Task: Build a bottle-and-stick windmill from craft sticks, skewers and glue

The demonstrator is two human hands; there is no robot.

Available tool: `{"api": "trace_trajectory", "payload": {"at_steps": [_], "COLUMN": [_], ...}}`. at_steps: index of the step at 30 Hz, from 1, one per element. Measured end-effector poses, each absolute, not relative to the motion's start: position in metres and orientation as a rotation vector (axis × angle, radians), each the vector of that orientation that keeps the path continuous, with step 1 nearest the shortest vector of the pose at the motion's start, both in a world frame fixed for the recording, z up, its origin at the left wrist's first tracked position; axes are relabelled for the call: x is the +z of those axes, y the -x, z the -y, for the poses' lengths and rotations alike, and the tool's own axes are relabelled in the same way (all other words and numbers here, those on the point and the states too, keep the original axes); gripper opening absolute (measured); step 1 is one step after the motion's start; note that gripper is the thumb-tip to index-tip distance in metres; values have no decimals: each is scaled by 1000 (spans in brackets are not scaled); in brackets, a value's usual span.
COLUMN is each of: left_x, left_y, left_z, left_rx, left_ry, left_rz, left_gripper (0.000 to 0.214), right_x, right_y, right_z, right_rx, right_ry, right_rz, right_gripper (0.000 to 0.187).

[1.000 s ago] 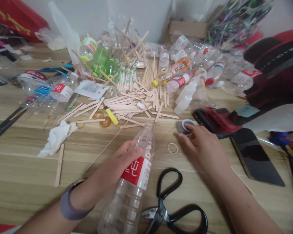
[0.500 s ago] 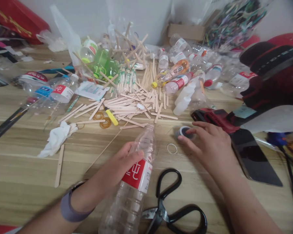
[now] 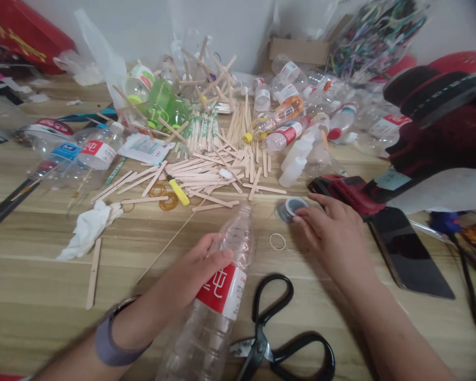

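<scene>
My left hand [image 3: 206, 267] is wrapped round the upper part of a clear plastic bottle [image 3: 218, 288] with a red and white label. The bottle tilts with its uncapped neck pointing away from me, and its base runs out of view at the bottom. My right hand [image 3: 331, 230] has loosely bent, parted fingers at the right rim of a small spool of dark thread or wire [image 3: 289, 209]; whether a strand is between them is too fine to see. A thin white ring [image 3: 277, 241] lies just in front of the spool. Black-handled scissors [image 3: 262, 346] lie open beside the bottle.
Wooden craft sticks [image 3: 204, 172], a yellow-handled tool [image 3: 178, 191] and rubber bands [image 3: 168, 201] lie ahead. Behind them are several plastic bottles [image 3: 289, 132]. At right are a phone [image 3: 410, 254] and a red and black power tool [image 3: 424, 121]. A crumpled tissue [image 3: 87, 227] lies left.
My right fingers have drawn back from over the spool to its right edge, and the spool has shifted slightly left and tilted. My left hand keeps its hold on the bottle.
</scene>
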State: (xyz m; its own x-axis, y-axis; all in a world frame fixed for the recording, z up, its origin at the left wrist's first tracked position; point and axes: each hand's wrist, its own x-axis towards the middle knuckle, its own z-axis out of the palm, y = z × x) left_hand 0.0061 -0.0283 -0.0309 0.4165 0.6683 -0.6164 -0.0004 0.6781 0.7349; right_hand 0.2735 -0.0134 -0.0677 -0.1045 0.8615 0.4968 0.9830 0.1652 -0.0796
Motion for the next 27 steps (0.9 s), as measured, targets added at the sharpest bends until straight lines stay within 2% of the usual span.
{"api": "trace_trajectory", "payload": {"at_steps": [6, 10, 17, 27], "left_x": [-36, -34, -35, -34], "left_y": [-4, -3, 2, 3], "left_z": [31, 33, 29, 29], "left_rx": [422, 357, 200, 168], "left_ry": [-801, -857, -1029, -1086], "left_rz": [-1046, -1009, -916, -867], "left_gripper": [56, 58, 67, 68], "right_x": [-60, -53, -56, -54], "right_y": [-278, -265, -254, -255], "right_z": [15, 20, 23, 23], "right_rx": [-428, -244, 55, -23], "right_ry": [1706, 1477, 1350, 1310], "right_rz": [1905, 1942, 2138, 2233], "right_gripper": [29, 25, 33, 18]}}
